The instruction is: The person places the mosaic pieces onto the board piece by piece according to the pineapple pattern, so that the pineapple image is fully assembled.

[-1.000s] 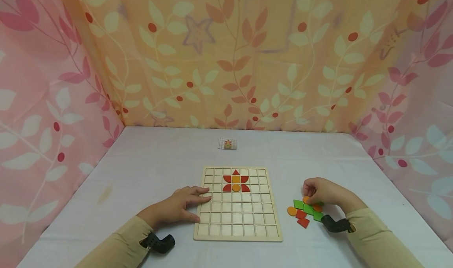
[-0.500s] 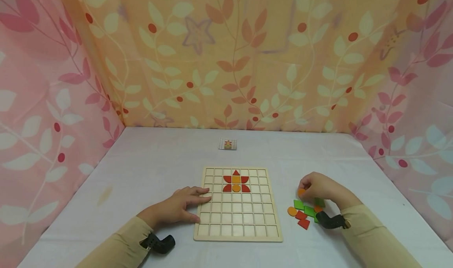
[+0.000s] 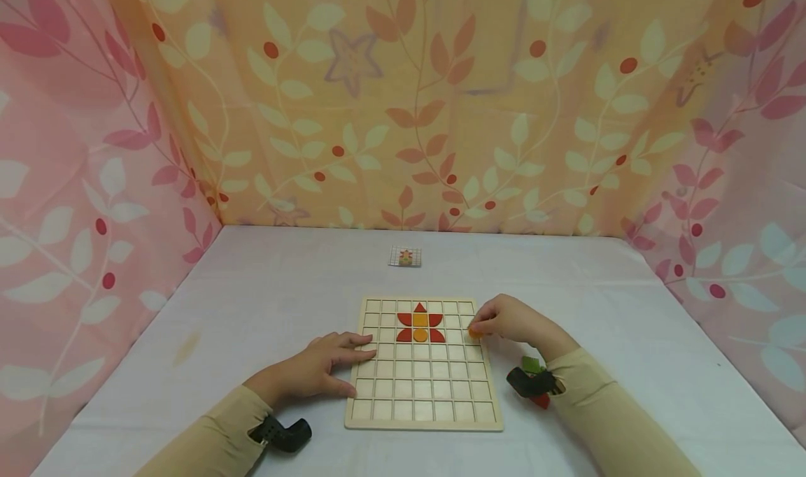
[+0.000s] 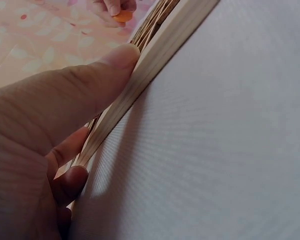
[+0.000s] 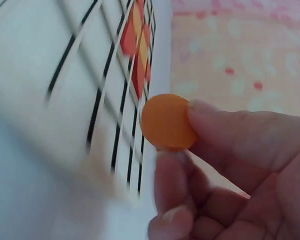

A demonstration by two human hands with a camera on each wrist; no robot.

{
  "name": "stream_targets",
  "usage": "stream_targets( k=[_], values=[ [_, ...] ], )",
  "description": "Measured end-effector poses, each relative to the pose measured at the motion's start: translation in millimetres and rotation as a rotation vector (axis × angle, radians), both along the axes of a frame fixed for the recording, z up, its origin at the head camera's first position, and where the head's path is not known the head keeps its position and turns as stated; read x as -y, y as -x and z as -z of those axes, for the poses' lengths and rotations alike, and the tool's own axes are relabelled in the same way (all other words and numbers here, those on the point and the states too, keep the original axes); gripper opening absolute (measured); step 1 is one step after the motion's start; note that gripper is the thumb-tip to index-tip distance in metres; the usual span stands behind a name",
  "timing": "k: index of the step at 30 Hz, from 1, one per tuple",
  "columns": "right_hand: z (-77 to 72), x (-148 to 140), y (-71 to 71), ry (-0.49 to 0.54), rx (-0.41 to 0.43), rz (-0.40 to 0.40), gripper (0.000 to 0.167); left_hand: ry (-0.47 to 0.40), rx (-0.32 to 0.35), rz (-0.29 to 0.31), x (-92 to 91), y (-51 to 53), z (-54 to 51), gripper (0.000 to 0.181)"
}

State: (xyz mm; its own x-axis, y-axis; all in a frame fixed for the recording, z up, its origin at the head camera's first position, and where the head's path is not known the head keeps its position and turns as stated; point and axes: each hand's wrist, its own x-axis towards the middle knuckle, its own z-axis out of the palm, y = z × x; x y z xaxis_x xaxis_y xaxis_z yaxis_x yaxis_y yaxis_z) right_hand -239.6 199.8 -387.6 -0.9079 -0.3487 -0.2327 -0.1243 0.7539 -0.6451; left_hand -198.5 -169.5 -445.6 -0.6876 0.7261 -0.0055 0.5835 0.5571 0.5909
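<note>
A wooden grid board lies on the white cloth. Red pieces, an orange square and an orange round piece form a flower-like figure in its upper cells. My left hand rests at the board's left edge, fingers spread and the thumb against the wooden side. Over the board's upper right edge, my right hand pinches an orange disc between thumb and fingertips. The disc's face shows fully in the right wrist view, held tilted above the cells.
Right of the board, a green tile and a red piece show beside the right wrist's black camera; the sleeve hides the rest of that pile. A small pattern card lies behind the board. Flowered curtains stand around the table.
My right hand has lifted the orange disc from the loose pile and carried it left to the board's right edge. The left hand and board have stayed put.
</note>
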Motion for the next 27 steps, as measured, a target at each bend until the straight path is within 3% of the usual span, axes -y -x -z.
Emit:
stream_targets(
  k=[10,17,27],
  values=[
    [4.3,54,-0.1,0.123,-0.028,-0.112,0.009,0.007,-0.002,0.004,0.0,0.8,0.2,0.068],
    [13.6,84,-2.1,0.088,-0.065,-0.168,0.013,0.016,0.005,0.006,0.2,0.8,-0.6,0.067],
    [19.5,105,-2.4,0.051,-0.110,-0.173,0.013,0.024,-0.003,0.007,0.5,1.0,-0.7,0.067]
  ],
)
